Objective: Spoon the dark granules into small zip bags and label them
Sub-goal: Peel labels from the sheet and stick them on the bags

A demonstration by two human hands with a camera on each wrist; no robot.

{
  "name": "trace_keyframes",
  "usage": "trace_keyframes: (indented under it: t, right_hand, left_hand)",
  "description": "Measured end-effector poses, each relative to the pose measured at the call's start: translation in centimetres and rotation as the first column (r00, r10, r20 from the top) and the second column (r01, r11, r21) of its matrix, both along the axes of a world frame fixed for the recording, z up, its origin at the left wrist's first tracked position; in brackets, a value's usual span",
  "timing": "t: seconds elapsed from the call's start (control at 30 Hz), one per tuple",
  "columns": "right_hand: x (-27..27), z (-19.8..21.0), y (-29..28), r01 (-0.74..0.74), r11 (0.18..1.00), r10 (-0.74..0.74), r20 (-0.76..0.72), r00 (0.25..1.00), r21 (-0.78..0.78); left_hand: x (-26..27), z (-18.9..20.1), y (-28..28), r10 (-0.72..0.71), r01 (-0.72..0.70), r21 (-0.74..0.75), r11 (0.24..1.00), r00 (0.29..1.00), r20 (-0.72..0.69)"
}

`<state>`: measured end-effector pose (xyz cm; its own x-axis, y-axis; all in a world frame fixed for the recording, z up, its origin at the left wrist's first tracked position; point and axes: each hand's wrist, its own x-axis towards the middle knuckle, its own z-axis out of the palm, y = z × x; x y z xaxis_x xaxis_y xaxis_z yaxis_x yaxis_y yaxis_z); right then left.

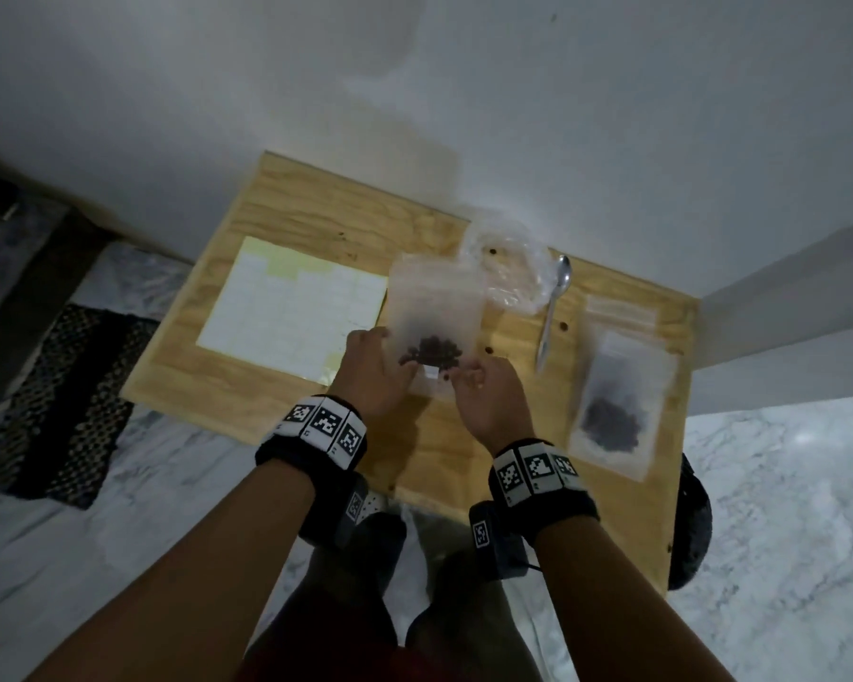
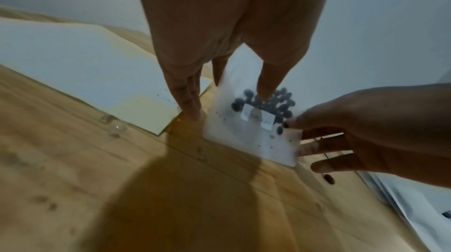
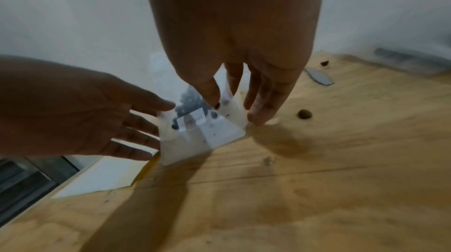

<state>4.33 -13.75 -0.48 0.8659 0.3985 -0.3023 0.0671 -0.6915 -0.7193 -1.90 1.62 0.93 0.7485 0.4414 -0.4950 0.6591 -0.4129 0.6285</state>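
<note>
A small clear zip bag (image 1: 434,307) stands upright on the wooden table (image 1: 247,386) with dark granules (image 1: 432,357) heaped near its bottom. A small white label (image 2: 258,118) sticks on the bag's (image 2: 256,140) front below the granules. My left hand (image 1: 390,366) pinches the bag's left side, thumb in front and a finger behind. My right hand (image 1: 469,381) pinches the lower right corner of the bag (image 3: 209,140), thumb on the front by the label (image 3: 192,119). A metal spoon (image 1: 555,307) lies to the right, untouched.
A white label sheet (image 1: 291,307) lies left of the bag. Behind it sits a crumpled clear plastic bag (image 1: 508,273). Another filled zip bag (image 1: 616,401) lies at the right, by the table's edge. Loose granules (image 3: 304,114) dot the wood. A patterned rug (image 1: 60,401) covers the floor at left.
</note>
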Motion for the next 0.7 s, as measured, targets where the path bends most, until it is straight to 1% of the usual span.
trace_keyframes:
  t: [0.03, 0.17, 0.27, 0.3, 0.37, 0.4, 0.43, 0.47, 0.5, 0.57, 0.6, 0.63, 0.67, 0.7]
  right_hand:
    - [0.1, -0.3, 0.5, 0.005, 1.0, -0.005, 0.026, 1.0, -0.008]
    - [0.4, -1.0, 2.5, 0.09, 0.993, -0.09, 0.007, 0.996, -0.073]
    - [0.4, -1.2, 3.4, 0.179, 0.975, -0.186, -0.041, 0.982, -0.129]
    - [0.5, -1.3, 3.6, 0.205, 0.969, -0.215, -0.059, 0.975, -0.134]
    - [0.4, -1.2, 3.8, 0.25, 0.96, -0.263, -0.096, 0.96, -0.128]
    - [0.3, -1.1, 3.8, 0.27, 0.953, -0.285, -0.107, 0.953, -0.136]
    - [0.1, -0.9, 3.8, 0.283, 0.947, -0.298, -0.082, 0.951, -0.153]
    - [-0.2, -0.6, 3.9, 0.286, 0.941, -0.294, -0.014, 0.956, -0.18]
    - [-0.6, -0.3, 4.0, 0.28, 0.941, -0.268, 0.089, 0.959, -0.19]
    - [-1.4, 0.5, 4.7, 0.224, 0.967, -0.179, 0.302, 0.936, -0.12]
    - [-1.9, 0.8, 5.4, 0.152, 0.985, -0.116, 0.351, 0.929, -0.076]
    - [-2.3, 0.9, 6.2, 0.063, 0.997, -0.043, 0.354, 0.934, -0.045]
    - [-2.8, 1.1, 7.0, -0.021, 0.999, 0.029, 0.323, 0.946, -0.03]
    - [-3.3, 1.1, 7.9, -0.085, 0.996, 0.09, 0.262, 0.961, -0.03]
  left_hand:
    - [0.4, -0.2, 0.5, -0.022, 0.021, -0.018, 1.0, 1.0, -0.002]
    - [1.5, -0.6, 1.7, -0.033, 0.034, -0.034, 0.999, 0.999, 0.016]
    - [1.8, -0.7, 2.2, -0.044, 0.043, -0.054, 0.998, 0.999, -0.016]
    - [1.8, -0.5, 2.3, -0.054, 0.051, -0.059, 0.997, 0.998, -0.039]
    - [1.6, -0.2, 2.8, -0.075, 0.073, -0.057, 0.996, 0.996, -0.043]
    - [1.2, 0.0, 3.2, -0.078, 0.076, -0.056, 0.996, 0.997, -0.024]
    - [0.7, 0.1, 3.7, -0.067, 0.067, -0.061, 0.996, 0.998, -0.001]
    - [0.0, 0.3, 4.3, -0.051, 0.053, -0.063, 0.997, 0.998, 0.031]
    - [-0.8, 0.4, 5.0, -0.028, 0.031, -0.068, 0.997, 0.998, 0.052]
    - [-2.7, 0.4, 6.3, 0.028, -0.025, -0.037, 0.999, 0.996, 0.088]
    - [-3.7, 0.3, 6.9, 0.065, -0.065, -0.001, 0.998, 0.994, 0.093]
    - [-4.7, 0.2, 7.5, 0.107, -0.112, 0.05, 0.992, 0.99, 0.086]
    - [-5.5, 0.0, 8.0, 0.161, -0.166, 0.097, 0.981, 0.985, 0.062]
    - [-6.3, -0.3, 8.5, 0.229, -0.23, 0.124, 0.965, 0.973, 0.027]
